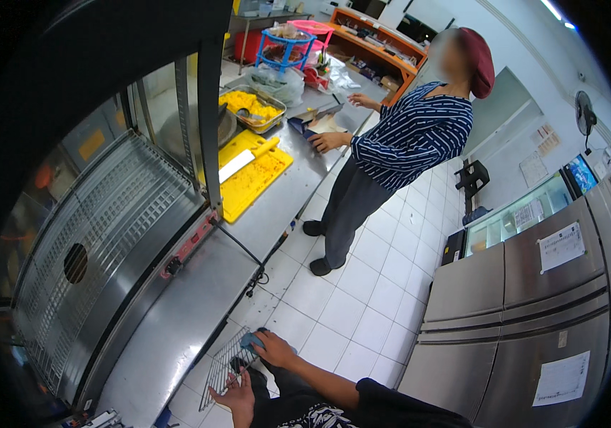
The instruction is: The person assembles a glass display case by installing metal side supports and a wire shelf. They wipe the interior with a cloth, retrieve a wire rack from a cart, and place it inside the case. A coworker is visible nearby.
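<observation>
Low in the head view, my left hand holds a wire rack by its near edge, the thumb and fingers spread along the bars. My right hand is closed over a blue cloth, pressed against the rack's far right corner. The rack is tilted above the tiled floor, beside the steel counter. My legs and dark shoes show partly behind it.
A glass-sided display warmer with perforated shelving stands left. Ahead, a knife lies on a yellow cutting board, near a tray of yellow food. A co-worker stands at the counter. Steel refrigerators line the right.
</observation>
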A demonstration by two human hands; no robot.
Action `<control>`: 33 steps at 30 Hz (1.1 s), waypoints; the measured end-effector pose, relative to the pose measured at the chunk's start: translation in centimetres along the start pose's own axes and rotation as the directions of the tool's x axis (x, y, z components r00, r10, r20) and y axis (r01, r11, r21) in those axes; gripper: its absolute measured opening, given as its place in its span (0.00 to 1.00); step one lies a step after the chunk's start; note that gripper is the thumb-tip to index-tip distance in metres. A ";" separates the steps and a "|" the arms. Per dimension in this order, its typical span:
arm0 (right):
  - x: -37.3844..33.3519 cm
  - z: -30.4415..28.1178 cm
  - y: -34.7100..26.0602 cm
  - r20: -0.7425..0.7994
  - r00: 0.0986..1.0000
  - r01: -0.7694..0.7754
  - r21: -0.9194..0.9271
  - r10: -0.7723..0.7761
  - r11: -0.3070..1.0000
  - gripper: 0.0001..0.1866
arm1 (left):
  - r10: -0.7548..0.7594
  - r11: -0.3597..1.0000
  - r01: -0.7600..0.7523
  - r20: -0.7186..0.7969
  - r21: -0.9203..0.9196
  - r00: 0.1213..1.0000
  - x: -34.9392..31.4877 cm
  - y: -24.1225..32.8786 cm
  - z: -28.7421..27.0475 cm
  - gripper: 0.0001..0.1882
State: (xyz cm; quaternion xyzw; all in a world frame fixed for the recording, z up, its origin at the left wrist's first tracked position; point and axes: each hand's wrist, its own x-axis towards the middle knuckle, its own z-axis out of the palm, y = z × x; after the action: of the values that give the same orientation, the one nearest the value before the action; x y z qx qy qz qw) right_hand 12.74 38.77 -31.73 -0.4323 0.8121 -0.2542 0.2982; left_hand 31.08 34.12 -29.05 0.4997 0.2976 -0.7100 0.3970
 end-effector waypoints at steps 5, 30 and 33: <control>-0.3 0.6 2.3 0.152 0.965 -0.230 0.087 0.215 0.969 0.24 | 0.042 0.997 -0.042 0.008 0.060 0.999 -0.5 -0.1 -0.5 0.43; 0.2 23.9 16.2 0.469 0.863 -0.140 -0.136 0.188 0.981 0.17 | 0.091 0.986 -0.023 -0.418 0.163 0.904 -2.4 -2.6 -11.0 0.29; 1.6 23.6 15.9 0.402 0.885 -0.220 -0.082 0.234 0.972 0.16 | 0.131 0.986 -0.075 -0.412 0.151 0.902 -2.8 -3.5 -10.8 0.30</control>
State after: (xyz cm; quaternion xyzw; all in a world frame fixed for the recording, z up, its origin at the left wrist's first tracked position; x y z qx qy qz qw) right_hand 19.88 41.68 -59.17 -0.3829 0.7809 -0.1075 0.4818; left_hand 33.74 45.49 -29.77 0.6808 0.3019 -0.5817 0.3270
